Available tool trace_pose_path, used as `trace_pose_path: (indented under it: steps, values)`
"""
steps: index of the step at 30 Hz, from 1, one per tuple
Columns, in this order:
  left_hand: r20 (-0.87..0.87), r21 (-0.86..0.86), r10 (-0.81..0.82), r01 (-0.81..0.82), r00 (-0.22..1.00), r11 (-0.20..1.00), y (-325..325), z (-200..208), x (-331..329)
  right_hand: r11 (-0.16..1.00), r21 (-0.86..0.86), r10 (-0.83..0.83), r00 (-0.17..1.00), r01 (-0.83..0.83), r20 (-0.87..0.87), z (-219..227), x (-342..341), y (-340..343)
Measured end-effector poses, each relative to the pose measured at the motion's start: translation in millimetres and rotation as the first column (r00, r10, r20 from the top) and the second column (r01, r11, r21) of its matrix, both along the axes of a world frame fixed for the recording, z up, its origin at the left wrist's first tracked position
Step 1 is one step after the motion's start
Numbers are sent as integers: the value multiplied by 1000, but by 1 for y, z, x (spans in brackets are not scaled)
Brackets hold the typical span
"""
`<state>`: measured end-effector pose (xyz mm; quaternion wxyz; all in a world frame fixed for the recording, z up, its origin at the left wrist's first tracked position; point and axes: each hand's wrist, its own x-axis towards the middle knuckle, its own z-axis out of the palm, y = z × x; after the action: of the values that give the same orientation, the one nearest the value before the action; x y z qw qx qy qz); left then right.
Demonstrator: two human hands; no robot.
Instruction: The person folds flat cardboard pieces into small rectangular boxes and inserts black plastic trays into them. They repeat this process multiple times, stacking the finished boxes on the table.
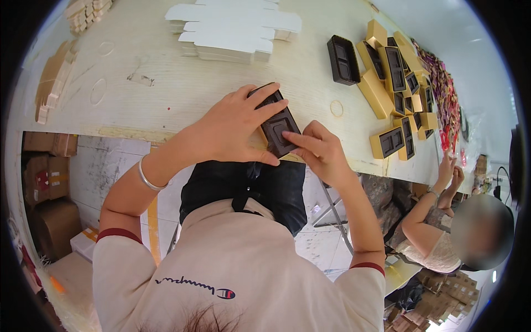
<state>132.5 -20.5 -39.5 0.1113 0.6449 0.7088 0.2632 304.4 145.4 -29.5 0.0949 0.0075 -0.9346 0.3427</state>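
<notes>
A dark brown plastic tray (279,127) with moulded hollows lies tilted at the table's front edge, right before my body. A sliver of gold card shows along its lower left side; the rest underneath is hidden. My left hand (235,119) spans the tray, fingers over its far end and thumb along its near left side, gripping it. At the near right corner, my right hand (322,149) has its index finger pressed onto the tray and its other fingers curled in.
Gold boxes (376,94) with dark trays are heaped at right, beside a loose dark tray (343,60). Flat white cartons (232,27) are stacked at the back. A rubber band (336,108) lies on the table (193,83). Another person (428,227) sits at far right near colourful wrappers (442,94).
</notes>
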Motion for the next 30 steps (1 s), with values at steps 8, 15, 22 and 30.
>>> trace_pose_path:
  steps: [8, 15, 22, 30]
  values:
    - [-191, 108, 175, -157, 966, 982, 10, -6, 22, 948, -316, -31, 999, 21, -29, -9, 5, 12]
    - [-246, 55, 135, -125, 960, 991, 7, 2, 16, 983, 15, -178, 972, 182, -155, -14, 4, -20]
    - [-274, 11, 89, -89, 958, 996, 11, 10, 6, 933, 346, -25, 979, 95, -201, 1, -8, -4]
    - [-320, -82, 91, -123, 943, 989, 17, 13, -7, 900, 418, -26, 971, 126, -237, -16, -18, -4]
